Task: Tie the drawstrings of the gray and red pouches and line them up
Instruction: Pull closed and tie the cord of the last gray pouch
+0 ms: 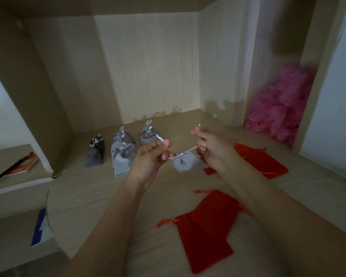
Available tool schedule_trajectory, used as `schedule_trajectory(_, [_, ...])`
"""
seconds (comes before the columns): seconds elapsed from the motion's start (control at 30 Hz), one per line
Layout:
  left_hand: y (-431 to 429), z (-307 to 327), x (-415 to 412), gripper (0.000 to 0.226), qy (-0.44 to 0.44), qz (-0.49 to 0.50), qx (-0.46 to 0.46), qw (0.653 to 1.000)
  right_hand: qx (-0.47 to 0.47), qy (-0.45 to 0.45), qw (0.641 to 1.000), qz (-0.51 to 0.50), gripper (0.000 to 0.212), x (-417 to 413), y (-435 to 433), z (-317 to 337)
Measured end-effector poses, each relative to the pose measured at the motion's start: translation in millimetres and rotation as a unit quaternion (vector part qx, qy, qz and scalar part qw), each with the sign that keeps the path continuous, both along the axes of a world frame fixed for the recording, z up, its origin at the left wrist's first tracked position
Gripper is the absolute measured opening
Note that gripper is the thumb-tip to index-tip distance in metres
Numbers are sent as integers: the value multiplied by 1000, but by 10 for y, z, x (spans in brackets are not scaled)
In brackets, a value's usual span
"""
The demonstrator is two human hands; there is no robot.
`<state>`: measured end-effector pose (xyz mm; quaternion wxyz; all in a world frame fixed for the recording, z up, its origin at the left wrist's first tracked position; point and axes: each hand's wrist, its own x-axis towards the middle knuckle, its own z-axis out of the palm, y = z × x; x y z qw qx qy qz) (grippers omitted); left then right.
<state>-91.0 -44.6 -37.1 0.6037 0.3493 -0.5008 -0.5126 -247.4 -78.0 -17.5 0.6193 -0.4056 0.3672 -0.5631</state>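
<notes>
Above the shelf, we find left hand (151,154) and right hand (210,145) each pinching a drawstring (190,149), cinching the gray pouch (186,161); next, we judge, knotting.

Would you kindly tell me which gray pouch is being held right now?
The gray pouch hanging by its drawstrings between the left hand and right hand; the other gray pouches stand tied behind.
</notes>
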Motion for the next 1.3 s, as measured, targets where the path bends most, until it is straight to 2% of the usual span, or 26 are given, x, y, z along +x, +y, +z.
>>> schedule_trajectory(0.13, [-38,-31,36,25,-16,33,-12,999,-59,64,994,71,16,-65,-20,-2])
schedule_trajectory(0.23, [-68,-32,120,21,-16,50,0,999,-126,232,960,94,12,-196,-7,40])
schedule_trajectory(0.3, [-63,-18,164,19,-49,62,5,997,-182,375,904,98,18,-278,36,105])
schedule_trajectory(0.37, [-45,-20,171,18,-146,63,0,987,-229,493,834,95,26,-312,75,154])
schedule_trajectory(0.5, [6,-53,126,14,-316,7,-9,949,-266,632,725,68,16,-258,100,175])
schedule_trajectory(0.57, [24,-67,114,10,-368,-12,-11,930,-268,688,671,58,18,-203,86,163])
schedule_trajectory(0.63, [22,-87,108,4,-395,-30,-1,918,-238,733,635,57,19,-175,106,183])
schedule_trajectory(0.73, [10,-109,101,7,-444,-47,12,895,-228,743,627,49,15,-210,125,172])
schedule_trajectory(0.93, [43,-131,-22,18,-470,-73,5,880,-248,739,625,39,14,-157,112,114])
schedule_trajectory(1.13, [51,-146,-27,12,-496,-98,-2,863,-261,733,625,62,12,-167,95,98])
schedule_trajectory(1.2, [75,-118,-47,11,-476,-94,-15,874,-240,731,633,83,12,-192,81,85])
schedule_trajectory(1.3, [94,-41,-53,5,-390,-54,-35,919,-213,718,654,104,12,-230,64,68])
